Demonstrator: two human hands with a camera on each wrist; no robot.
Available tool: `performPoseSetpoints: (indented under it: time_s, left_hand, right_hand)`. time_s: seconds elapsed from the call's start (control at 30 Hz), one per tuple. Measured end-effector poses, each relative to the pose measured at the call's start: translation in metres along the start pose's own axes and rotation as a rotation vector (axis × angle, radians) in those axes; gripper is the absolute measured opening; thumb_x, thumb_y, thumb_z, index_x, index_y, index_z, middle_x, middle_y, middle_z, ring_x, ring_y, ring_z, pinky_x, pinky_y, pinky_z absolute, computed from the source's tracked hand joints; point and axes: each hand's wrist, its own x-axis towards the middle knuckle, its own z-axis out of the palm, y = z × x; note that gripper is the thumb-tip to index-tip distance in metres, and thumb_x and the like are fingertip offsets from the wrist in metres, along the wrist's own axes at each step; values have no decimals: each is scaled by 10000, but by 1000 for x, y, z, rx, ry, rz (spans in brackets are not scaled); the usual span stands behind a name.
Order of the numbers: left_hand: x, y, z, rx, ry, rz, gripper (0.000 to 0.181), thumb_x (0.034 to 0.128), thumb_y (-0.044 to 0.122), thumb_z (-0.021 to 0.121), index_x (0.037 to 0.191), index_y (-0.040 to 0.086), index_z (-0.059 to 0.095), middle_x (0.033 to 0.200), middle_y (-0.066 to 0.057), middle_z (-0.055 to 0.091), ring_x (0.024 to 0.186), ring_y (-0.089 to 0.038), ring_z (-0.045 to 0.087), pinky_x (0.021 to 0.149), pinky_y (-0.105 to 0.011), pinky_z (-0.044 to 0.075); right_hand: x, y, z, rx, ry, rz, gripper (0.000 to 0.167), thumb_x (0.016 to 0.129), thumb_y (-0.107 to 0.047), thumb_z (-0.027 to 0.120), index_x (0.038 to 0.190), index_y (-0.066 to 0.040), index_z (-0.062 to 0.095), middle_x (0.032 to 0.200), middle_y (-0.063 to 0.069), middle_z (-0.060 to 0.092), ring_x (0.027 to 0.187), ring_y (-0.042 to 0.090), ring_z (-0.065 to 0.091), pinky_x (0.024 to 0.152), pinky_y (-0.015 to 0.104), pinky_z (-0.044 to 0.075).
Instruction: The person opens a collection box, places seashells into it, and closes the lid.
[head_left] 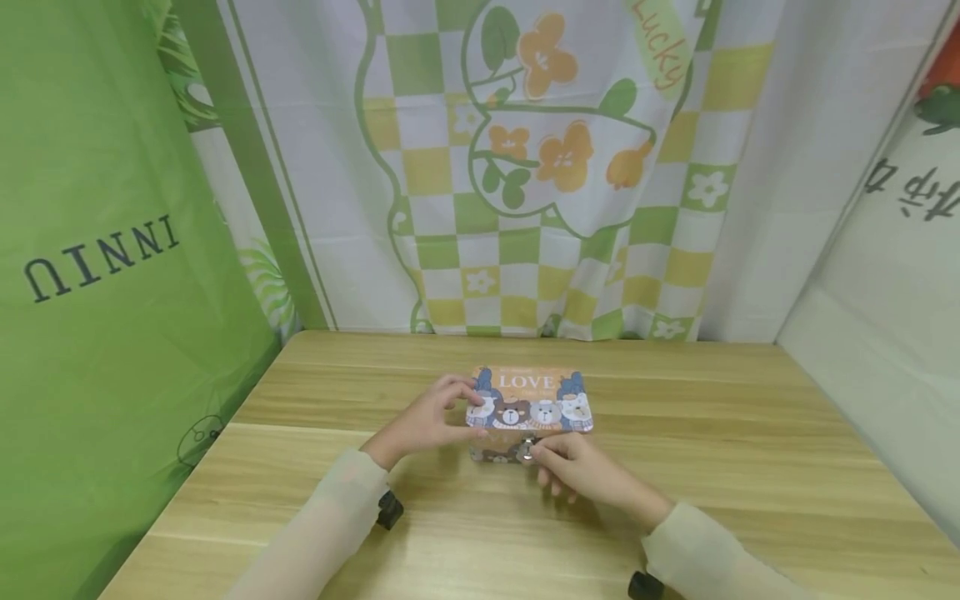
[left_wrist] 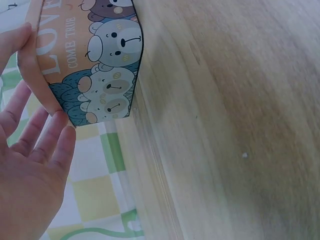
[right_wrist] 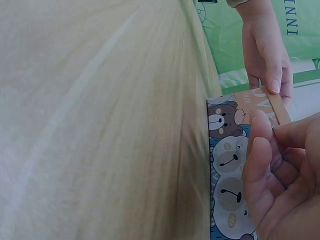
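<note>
A small decorated box (head_left: 528, 406) with cartoon bears and the word LOVE on its lid stands on the table. My left hand (head_left: 426, 419) grips its left end, thumb at the lid's front edge and fingers over the top. At the front, a metal clasp (head_left: 528, 448) is pinched between the thumb and forefinger of my right hand (head_left: 592, 473). In the left wrist view, the fingers of the left hand (left_wrist: 35, 175) touch the orange rim of the box (left_wrist: 105, 45). The right hand (right_wrist: 287, 185) hides much of the box's front in the right wrist view. The lid is down.
The wooden table (head_left: 712, 417) extends around the box on all sides. Behind it hangs a checked curtain with flowers (head_left: 540, 275). A green cloth (head_left: 97, 350) hangs at the left, and a white one (head_left: 892, 333) at the right.
</note>
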Motion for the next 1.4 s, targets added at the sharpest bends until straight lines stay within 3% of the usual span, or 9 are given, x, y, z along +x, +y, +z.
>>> performPoseSetpoints:
  time_s: [0.27,0.7,1.4]
  left_hand:
    - [-1,-1,0,39,-29,31,429,843,311,825,1183,131,634,1444,-113,470,1316,-311,461,1103,-535,371]
    - [0,2,-5,50,-67,-12,452,843,388,813,1192,163,636,1445,-81,466,1312,-302,465,1101,-554,365]
    - [0,-1,-4,29,-82,-43,436,838,382,819,1188,200,635,1448,-35,462,1313,-257,464,1105,-508,372]
  right_hand:
    - [1,5,5,20,-2,31,308,1059,-208,517,1034,19,723,724,65,657,554,132,558,424,215,472]
    - [4,8,13,-32,76,42,311,1054,-227,531,1065,6,736,695,36,676,525,139,580,388,248,474]
    - [4,11,18,-31,82,82,373,1067,-268,493,1015,2,746,670,48,679,513,153,616,401,278,506]
